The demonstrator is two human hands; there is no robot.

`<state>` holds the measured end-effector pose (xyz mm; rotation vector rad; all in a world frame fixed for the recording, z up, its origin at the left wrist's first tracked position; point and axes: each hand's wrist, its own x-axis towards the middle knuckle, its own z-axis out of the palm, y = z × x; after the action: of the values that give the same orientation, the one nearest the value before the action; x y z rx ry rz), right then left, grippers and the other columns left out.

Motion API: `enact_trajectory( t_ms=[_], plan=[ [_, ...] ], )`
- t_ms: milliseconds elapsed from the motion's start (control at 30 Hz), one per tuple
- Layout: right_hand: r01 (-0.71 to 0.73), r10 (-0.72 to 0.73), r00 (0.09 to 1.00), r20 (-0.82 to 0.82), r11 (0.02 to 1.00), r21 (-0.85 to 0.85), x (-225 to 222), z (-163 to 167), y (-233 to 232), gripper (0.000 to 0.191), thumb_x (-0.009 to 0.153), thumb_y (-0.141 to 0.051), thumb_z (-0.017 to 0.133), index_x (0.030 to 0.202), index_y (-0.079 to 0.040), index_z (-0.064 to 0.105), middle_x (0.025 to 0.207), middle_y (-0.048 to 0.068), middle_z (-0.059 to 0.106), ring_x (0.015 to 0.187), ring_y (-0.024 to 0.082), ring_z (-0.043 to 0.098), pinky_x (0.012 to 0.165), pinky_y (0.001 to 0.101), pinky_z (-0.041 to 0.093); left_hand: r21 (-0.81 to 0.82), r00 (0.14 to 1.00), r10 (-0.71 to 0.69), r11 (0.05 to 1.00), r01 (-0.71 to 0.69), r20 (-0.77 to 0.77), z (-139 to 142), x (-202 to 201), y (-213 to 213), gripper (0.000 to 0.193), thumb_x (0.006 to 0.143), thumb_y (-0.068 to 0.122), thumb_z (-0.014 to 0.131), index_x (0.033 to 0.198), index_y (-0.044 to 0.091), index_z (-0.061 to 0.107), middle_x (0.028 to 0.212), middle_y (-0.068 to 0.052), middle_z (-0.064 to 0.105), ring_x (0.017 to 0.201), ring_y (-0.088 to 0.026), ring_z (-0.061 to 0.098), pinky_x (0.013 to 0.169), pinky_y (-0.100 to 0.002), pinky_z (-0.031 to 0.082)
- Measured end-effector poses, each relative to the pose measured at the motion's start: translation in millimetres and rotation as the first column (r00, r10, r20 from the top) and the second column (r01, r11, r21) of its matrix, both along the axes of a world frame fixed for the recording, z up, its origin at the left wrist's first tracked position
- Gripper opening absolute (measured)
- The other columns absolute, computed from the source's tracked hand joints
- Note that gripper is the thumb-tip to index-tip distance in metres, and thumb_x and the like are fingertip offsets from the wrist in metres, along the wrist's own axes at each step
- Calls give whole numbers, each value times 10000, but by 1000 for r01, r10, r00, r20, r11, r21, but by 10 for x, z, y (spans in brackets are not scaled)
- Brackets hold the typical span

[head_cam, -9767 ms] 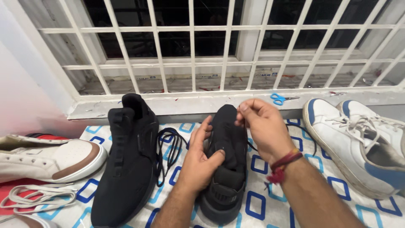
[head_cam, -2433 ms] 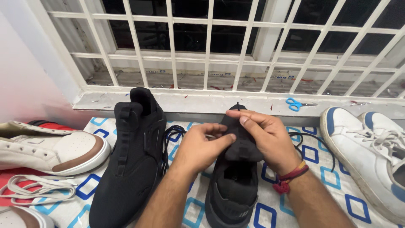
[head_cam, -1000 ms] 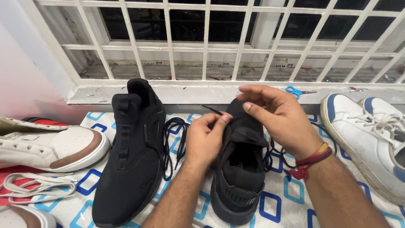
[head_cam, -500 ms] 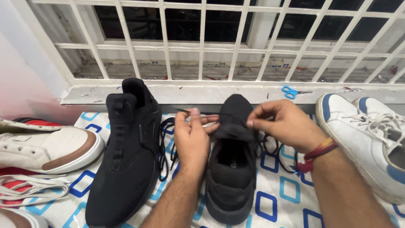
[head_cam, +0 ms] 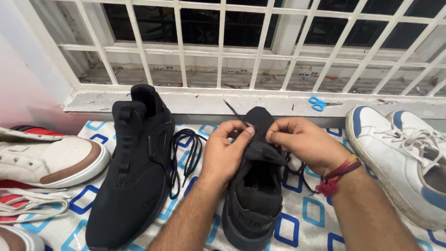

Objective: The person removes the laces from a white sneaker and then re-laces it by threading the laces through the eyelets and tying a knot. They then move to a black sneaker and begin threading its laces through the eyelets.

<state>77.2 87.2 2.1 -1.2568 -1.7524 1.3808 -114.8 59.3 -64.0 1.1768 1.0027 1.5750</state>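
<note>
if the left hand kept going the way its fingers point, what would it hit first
The left hand points up and right, at the black shoe's tongue, with the right hand's fingertips just beyond. It would likely press into the tongue first; depth between them is hard to judge.

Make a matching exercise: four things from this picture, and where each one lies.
1. scissors
2. loose black lace
3. white and blue shoe
4. white and brown shoe

a. far left of the cloth
b. on the window ledge
c. right edge of the view
d. between the two black shoes

Pairs: 1-b, 2-d, 3-c, 4-a
</note>
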Motion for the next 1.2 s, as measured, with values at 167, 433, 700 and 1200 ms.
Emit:
enact_trajectory(
  t_ms=[167,433,700,1200],
  plan=[
    [29,-39,994,-104,995,-93,100,63,8,144,898,-180,669,846,-54,715,772,-11,711,718,78,636,650,248,492,57,986,52,996,-61,159,-36,-1,45,155,988,197,636,1079,78,598,963,-57,781,717,-86,584,658,-198,486],
    [1,-1,999,-49,1000,16,85,35,-38,211,924,-223,709,918,-19,761,754,-19,663,705,74,596,652,248,502,140,871,63,990,7,-488,175,-121,-20,290,923,231,697,1189,168,795,939,-127,654,867,-206,606,786,-321,517],
    [-101,92,995,49,967,234,453,-112,-392,242,818,-7,755,1056,-42,730,910,11,742,845,112,691,787,272,579,253,835,144,967,-6,-531,169,-153,175,187,833,245,788,991,146,809,1020,-107,728,986,-250,679,849,-351,532],
    [477,-302,722,-622,869,131,863,-367,-460,167,1008,-82,677,1089,57,723,766,10,540,643,96,448,581,267,376,152,702,121,988,-17,-702,279,-180,111,198,839,255,711,996,143,756,1108,-46,694,1087,-251,621,812,-371,551]
  ],
)
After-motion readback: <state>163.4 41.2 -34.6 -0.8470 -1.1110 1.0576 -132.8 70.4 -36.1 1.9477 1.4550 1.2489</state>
